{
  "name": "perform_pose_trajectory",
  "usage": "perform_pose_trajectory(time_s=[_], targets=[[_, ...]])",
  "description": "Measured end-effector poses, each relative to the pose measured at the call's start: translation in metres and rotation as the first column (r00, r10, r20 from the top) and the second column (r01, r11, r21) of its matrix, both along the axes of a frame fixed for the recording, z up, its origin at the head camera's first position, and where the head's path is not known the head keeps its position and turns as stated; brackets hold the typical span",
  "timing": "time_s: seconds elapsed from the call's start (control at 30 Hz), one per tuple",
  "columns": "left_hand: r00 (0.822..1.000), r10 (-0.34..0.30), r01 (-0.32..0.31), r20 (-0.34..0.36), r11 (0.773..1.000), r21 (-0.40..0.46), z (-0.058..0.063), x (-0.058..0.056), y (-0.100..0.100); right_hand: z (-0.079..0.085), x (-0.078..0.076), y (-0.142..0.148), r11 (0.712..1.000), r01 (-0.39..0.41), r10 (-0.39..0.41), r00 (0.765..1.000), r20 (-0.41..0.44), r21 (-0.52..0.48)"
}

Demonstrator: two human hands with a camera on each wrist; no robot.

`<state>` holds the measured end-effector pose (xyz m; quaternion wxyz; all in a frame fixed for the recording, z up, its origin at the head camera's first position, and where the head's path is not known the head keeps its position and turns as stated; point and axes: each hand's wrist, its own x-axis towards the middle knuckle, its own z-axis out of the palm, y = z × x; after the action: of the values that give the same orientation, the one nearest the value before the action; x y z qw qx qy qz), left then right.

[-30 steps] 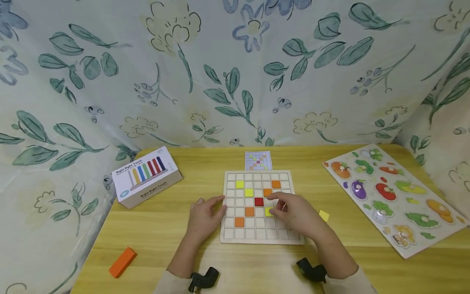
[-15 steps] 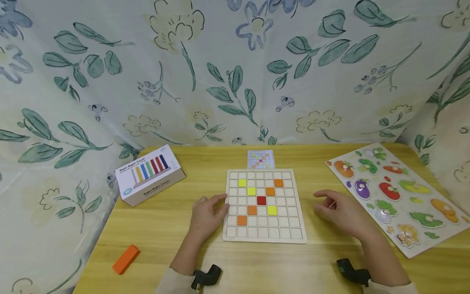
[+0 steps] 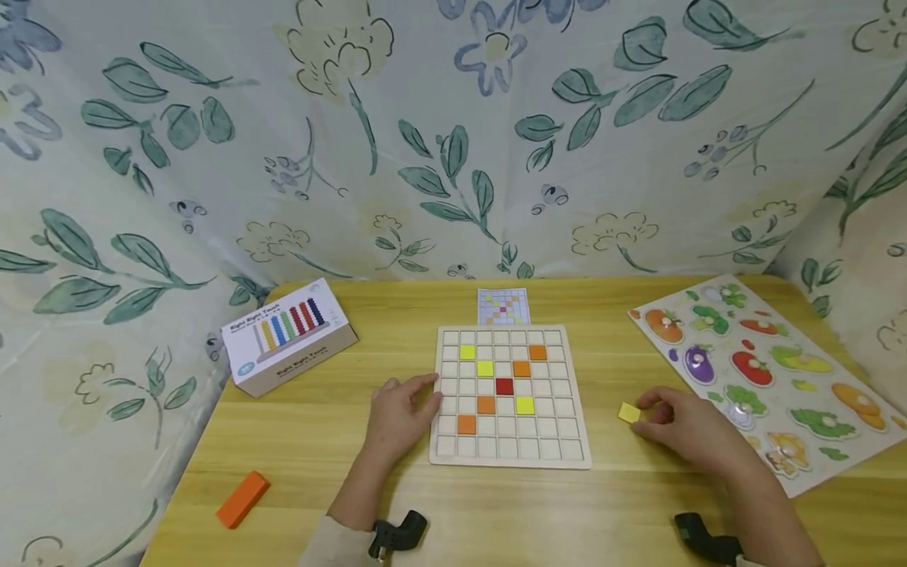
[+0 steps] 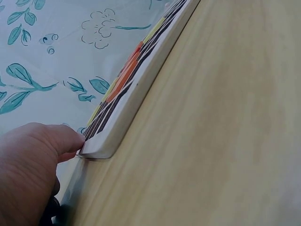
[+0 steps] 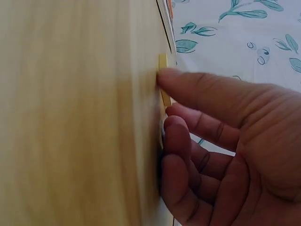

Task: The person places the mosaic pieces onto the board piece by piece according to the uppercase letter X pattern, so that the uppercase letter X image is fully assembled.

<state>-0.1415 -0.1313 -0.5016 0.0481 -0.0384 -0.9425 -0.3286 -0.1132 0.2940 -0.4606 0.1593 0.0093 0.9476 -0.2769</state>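
Note:
A pale square grid board point(image 3: 509, 463) lies flat on the table, with a red tile point(image 3: 504, 387) in its middle cell. Yellow and orange tiles sit along two diagonals around it. My left hand point(image 3: 398, 421) touches the board's left edge with thumb and index fingertips; in the left wrist view the thumb point(image 4: 70, 139) meets the board's near corner. To the right of the board, my right hand point(image 3: 686, 429) pinches a loose yellow tile point(image 3: 628, 413) between thumb and fingertip. That tile appears to be at the tabletop, partly covered by the thumb in the right wrist view.
Behind the board lies a small pattern card point(image 3: 503, 306). A vegetable puzzle board point(image 3: 786, 378) is at the right, under the right forearm's far side. A printed toy box point(image 3: 290, 339) stands at the left, with an orange block point(image 3: 243, 499) near the front left.
My right hand has left the yellow tile on the board, moved right, and come down onto the loose yellow tile. My left hand stays at the board's edge.

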Motion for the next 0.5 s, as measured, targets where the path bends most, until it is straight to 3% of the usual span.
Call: perform_pose_trajectory(time_s=[0.27,0.5], targets=[[1.0,0.001,-0.001,0.012,1.0,-0.002,0.002,0.0,0.001,-0.001,0.0,-0.013,0.998,-0.056,0.059,0.995,-0.085,0.03],[1.0,-0.001,0.001,0.014,1.0,-0.005,0.002,0.0,0.001,0.009,0.001,-0.042,0.993,-0.116,0.113,0.991,-0.073,-0.039]])
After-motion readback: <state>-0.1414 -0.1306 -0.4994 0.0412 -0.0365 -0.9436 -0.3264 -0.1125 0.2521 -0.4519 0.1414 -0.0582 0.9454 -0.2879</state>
